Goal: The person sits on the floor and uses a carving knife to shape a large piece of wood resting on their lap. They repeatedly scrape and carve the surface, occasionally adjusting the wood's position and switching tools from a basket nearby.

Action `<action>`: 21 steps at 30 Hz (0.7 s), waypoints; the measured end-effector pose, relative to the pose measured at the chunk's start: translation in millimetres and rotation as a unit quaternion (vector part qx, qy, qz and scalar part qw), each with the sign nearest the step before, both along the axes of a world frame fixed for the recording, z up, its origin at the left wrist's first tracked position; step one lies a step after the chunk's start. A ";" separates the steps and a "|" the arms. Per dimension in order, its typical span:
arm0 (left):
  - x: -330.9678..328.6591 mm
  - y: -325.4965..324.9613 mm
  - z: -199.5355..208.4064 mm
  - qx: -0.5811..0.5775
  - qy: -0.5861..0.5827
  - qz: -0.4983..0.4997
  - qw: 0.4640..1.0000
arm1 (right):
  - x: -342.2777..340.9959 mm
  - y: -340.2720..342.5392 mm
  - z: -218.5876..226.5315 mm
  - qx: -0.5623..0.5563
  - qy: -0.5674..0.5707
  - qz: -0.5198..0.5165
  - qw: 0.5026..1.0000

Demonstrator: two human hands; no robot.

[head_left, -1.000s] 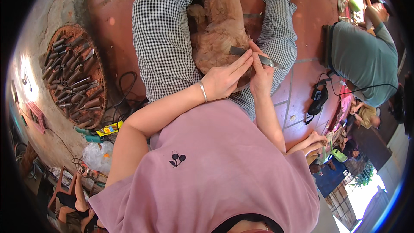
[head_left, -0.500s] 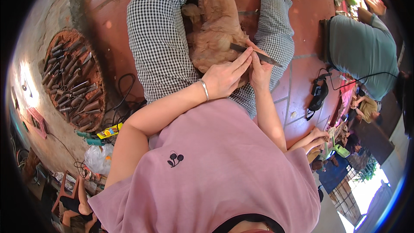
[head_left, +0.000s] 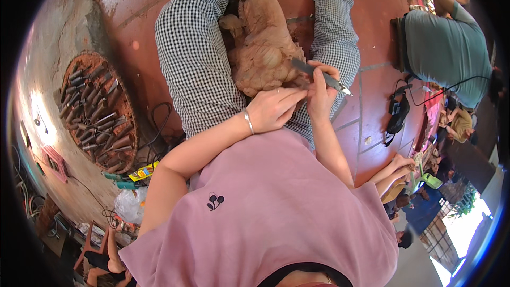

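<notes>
My right hand (head_left: pixel 322 94) is closed around a dark, flat, bar-shaped tool (head_left: pixel 304 67). A narrow, bright pointed end sticks out on its right; I cannot tell its exact kind. Left of it, my left hand (head_left: pixel 272 108), a silver bangle on the wrist, has its fingers bent and close together. Their tips meet the underside of my right hand, and whatever they pinch is hidden. Just beyond both hands a brown carved wooden piece (head_left: pixel 265 48), rough and rounded, stands between my legs in checked trousers (head_left: pixel 194 69). Its far end is blurred.
To the left sits a round basket (head_left: pixel 133 127) of wooden-handled carving tools, beside dark cables (head_left: pixel 159 119), a yellow packet (head_left: pixel 143 171) and a plastic bag (head_left: pixel 130 204). On the right, a black pouch (head_left: pixel 396 119) lies on red floor tiles (head_left: pixel 372 95) near a person in green (head_left: pixel 446 48).
My left fingers have drawn back from along the dark tool to below my right hand. The tool has shifted slightly down and right, and its bright tip now shows.
</notes>
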State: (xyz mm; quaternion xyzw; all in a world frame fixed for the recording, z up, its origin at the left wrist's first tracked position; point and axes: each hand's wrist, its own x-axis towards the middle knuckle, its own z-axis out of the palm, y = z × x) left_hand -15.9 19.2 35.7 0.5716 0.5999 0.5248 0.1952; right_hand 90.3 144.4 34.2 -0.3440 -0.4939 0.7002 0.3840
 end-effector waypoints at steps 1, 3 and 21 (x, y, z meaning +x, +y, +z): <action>1.7 -6.3 -1.6 -0.009 -0.018 -0.016 1.000 | 0.0 -3.6 9.5 0.007 -0.029 -0.011 0.999; 5.9 -12.4 -0.8 -0.006 -0.055 -0.023 0.998 | 0.0 -9.6 17.2 0.035 -0.055 0.001 0.998; 9.7 58.3 35.9 0.163 0.010 0.038 0.986 | -16.4 -33.5 19.3 -0.108 -0.008 0.075 0.991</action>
